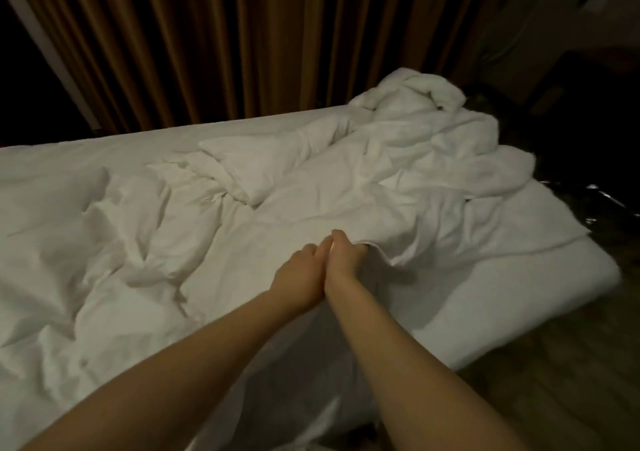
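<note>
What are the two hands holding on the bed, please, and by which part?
The white duvet, at its near edge: the right hand curls under the hem, and the left hand, touching it, seems to pinch the fabric alongside.

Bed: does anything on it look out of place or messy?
Yes. The white duvet is crumpled and bunched into a heap toward the far right corner, leaving the mattress bare at its near right corner. The left hand and right hand hold the duvet's near edge.

There are two hands, left and right, one white duvet, one mattress, one curtain.
</note>
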The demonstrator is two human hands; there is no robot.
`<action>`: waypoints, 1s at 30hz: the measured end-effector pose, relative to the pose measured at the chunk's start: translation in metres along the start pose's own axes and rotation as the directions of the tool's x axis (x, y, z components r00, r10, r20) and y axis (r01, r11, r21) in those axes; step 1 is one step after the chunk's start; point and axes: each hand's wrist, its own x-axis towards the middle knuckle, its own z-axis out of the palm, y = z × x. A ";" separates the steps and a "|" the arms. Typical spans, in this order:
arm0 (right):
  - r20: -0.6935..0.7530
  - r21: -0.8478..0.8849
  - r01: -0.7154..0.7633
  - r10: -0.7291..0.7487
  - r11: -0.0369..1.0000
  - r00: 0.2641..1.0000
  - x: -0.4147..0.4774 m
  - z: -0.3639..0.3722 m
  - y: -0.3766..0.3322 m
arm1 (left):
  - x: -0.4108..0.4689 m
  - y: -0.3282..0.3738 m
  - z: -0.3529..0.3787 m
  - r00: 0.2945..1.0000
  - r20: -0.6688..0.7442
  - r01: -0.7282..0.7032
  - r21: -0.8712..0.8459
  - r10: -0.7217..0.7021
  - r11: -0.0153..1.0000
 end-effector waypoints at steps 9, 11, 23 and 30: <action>0.298 0.619 -0.417 0.293 0.666 0.909 0.055 -0.070 -0.025 | 0.021 0.002 -0.043 0.953 0.221 -0.104 -0.400 0.206 0.911; 0.300 0.630 -0.381 0.240 0.677 0.923 0.071 -0.088 -0.035 | 0.020 -0.011 -0.067 0.904 0.376 -0.014 -0.449 0.203 0.893; -0.148 0.550 0.265 -0.220 0.792 0.964 0.145 -0.198 -0.263 | 0.093 0.079 -0.083 0.874 0.475 -0.048 -0.132 0.105 0.990; -0.206 -0.134 -0.016 -0.012 0.991 0.979 0.179 -0.274 -0.109 | 0.124 0.095 0.004 0.733 0.678 -0.276 0.371 -0.056 0.887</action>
